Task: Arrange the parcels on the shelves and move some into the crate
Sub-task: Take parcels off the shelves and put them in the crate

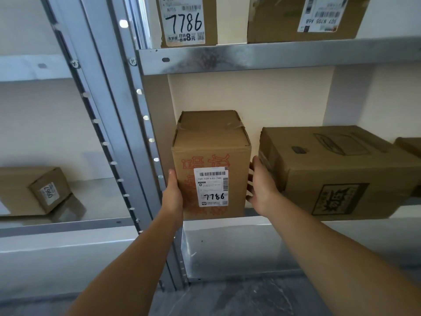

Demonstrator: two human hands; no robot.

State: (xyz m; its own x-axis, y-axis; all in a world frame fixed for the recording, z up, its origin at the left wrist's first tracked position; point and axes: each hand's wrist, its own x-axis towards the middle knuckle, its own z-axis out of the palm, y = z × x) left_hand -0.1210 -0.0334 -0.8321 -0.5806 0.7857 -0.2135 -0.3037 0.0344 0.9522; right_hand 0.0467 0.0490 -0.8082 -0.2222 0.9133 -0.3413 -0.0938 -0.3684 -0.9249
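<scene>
Upright cardboard box marked 7786 (211, 160) stands at left end of shelf (405, 213), by the post. Left hand (174, 195) & right hand (262, 188) press flat on its sides. Stiff, taped, prob. lightish; clamp low on both sides.

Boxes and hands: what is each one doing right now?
tall box: upright, taped shut, between both hands
left hand: flat on its left side
right hand: flat on its right side
big box: lying down, closed
small box: closed, turned askew, label upside down
top-left box: label upright
top-right box: label upside down
</scene>
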